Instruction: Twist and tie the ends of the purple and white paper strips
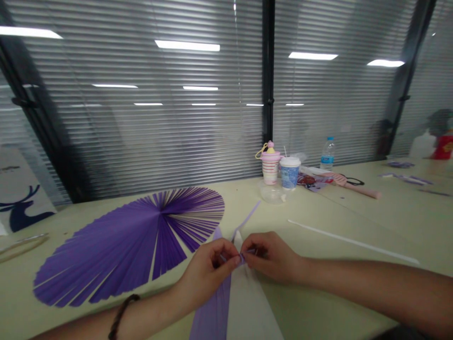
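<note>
Fan (116,245) lies with its far rim close to the table's back edge and its near rim just beside the left arm (155,309), so tight working room there; the widest stretch of table (354,217) runs right of the fan, beyond the hands. Top pale yellow-green. Behind the fan, blinds (141,146) across glass, strip lights showing in it; dark post (268,71) rises to the fan's right. Lilac piece (242,258) sits just right of the fan, left hand (214,262) and right hand (274,257) both pinching it, fingertips nearly meeting; its shape small, partly hidden. Below it, lilac sheet (212,311) beside white sheet (249,309). Past the hands, a slim lilac strip (247,218) slants away; cannot tell whether it joins the held piece. Farther right of the fan: white strip (354,241) beyond the right arm (354,283), pink cup (271,172) by blue cup (290,175), clear lid (272,194) in front, then brush (357,187) and bottle (327,153). Left of the fan: bag (24,189), hoop (38,242).
</note>
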`<state>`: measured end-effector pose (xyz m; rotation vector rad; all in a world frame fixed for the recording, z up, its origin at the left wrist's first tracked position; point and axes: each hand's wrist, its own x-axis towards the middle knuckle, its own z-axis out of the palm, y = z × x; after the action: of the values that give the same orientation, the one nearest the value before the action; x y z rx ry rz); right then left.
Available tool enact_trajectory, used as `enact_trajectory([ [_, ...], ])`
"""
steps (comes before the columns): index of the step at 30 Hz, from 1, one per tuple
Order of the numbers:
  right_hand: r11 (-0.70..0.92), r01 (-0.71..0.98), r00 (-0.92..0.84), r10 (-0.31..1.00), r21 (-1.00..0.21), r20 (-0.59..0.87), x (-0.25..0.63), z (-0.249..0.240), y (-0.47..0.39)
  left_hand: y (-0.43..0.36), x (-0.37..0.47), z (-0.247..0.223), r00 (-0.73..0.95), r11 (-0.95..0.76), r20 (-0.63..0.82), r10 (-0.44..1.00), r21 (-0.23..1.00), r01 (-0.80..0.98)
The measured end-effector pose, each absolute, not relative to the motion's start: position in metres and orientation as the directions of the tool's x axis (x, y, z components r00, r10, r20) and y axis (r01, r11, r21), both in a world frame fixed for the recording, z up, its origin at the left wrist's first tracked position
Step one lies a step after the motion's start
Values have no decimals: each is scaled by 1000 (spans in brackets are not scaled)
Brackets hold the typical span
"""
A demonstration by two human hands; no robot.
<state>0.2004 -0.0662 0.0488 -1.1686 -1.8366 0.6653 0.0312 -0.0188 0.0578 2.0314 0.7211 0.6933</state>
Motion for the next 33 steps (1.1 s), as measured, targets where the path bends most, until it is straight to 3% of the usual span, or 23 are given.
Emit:
enact_trajectory([
  [12,373,402,-189,927,-836,323,204,46,-60,-17,30,57,680,-501,202,705,820,277],
  [22,316,297,-166,946,-901,277,202,46,-61,-10,33,54,668,-435,213,713,882,183],
  [33,386,337,-215,920,-859,328,201,48,-63,-11,33,54,654,-365,204,729,923,119],
])
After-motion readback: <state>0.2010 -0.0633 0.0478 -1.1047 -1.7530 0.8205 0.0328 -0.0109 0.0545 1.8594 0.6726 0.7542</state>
